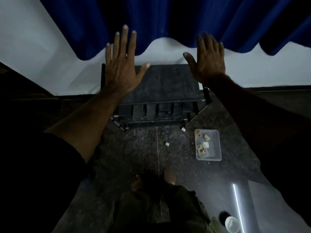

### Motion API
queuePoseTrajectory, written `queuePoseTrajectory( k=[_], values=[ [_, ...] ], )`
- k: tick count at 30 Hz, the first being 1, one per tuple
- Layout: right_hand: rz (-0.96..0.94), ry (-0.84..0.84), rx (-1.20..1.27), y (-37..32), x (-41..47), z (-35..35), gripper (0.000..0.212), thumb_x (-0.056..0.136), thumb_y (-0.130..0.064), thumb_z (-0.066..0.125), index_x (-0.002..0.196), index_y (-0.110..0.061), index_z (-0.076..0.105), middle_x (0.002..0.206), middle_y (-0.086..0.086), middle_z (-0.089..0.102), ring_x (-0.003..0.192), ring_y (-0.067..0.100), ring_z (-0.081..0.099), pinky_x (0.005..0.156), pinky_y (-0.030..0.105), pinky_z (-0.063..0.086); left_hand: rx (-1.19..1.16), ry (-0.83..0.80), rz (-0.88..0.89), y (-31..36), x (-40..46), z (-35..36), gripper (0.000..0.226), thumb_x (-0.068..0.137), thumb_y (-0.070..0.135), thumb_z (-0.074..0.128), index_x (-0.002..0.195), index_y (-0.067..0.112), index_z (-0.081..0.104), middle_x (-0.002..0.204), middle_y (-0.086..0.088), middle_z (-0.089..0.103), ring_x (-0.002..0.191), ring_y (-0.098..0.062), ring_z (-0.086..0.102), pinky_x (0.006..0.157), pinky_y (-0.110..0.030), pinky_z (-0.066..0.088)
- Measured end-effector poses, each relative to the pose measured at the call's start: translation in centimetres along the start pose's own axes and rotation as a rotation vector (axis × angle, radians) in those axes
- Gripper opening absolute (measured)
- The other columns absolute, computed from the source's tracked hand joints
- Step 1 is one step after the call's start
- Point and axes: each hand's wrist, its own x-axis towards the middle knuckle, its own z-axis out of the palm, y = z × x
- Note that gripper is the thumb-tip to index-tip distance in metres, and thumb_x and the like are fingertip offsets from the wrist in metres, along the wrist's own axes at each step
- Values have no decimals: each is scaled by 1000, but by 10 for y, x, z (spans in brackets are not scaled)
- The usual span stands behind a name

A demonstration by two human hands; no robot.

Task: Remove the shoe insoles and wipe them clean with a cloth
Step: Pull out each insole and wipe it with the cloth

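A low black shoe rack (161, 81) stands against the white wall below me. Behind its front bars sit dark shoes (162, 111) and two flat sandals (138, 111), seen only dimly. My left hand (122, 64) is stretched out in the air over the rack's left side, fingers straight and spread, holding nothing. My right hand (207, 63) hangs over the rack's right side, fingers straight and empty as well. No insole or cloth can be made out.
A clear plastic tray (213, 145) with small scraps lies on the dark floor right of the rack. A white round lid (232, 224) sits at the bottom right. A blue curtain (168, 19) hangs above. My bare feet (136, 182) stand on the floor.
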Motion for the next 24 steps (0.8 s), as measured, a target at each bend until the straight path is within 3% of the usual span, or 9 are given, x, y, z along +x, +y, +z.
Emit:
queuePoseTrajectory(
  k=[8, 14, 24],
  values=[
    [-27, 12, -13, -2, -27, 116, 74, 97, -61, 24, 153, -12, 18, 160, 13, 15, 147, 31, 13, 118, 52, 7, 68, -10, -10, -37, -54, 108, 89, 90, 74, 19, 156, 15, 6, 163, -11, 5, 150, -29, 6, 119, -53, 7],
    [-20, -12, -24, 2, -59, 185, 78, 97, -63, 21, 153, -11, 15, 160, 14, 13, 148, 30, 10, 119, 51, 5, 87, 12, -16, -46, -94, 162, 88, 91, 71, 24, 156, 15, 4, 163, -11, 2, 150, -30, 3, 120, -50, 6],
    [4, 131, 3, 11, -132, 188, 76, 96, -63, 24, 153, -13, 16, 160, 12, 15, 148, 28, 12, 118, 52, 6, 45, 115, 13, -22, -154, 169, 92, 89, 73, 28, 156, 15, 4, 163, -10, 2, 150, -29, 4, 119, -51, 6]
  ],
)
